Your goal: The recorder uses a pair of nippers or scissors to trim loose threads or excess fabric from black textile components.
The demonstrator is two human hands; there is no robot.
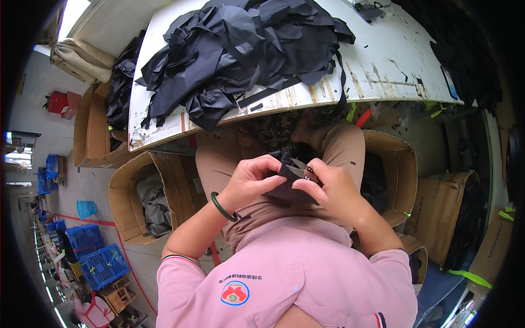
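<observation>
Left hand (249,179) pinches black fabric (288,170); right hand (334,188) grips, apparently, snips (298,163).

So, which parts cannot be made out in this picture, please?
Head view:
Small metal tool: rear end partly hidden by the right hand.
Dark fabric piece: partly covered by the left hand.
Black cloth pile: cut off by the top edge.
Distant clutter at left: too small.

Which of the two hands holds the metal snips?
The right hand holds the metal snips; the left hand instead pinches a black fabric piece between thumb and fingers.

Metal snips (298,163), glossy cloth heap (246,52)
</observation>
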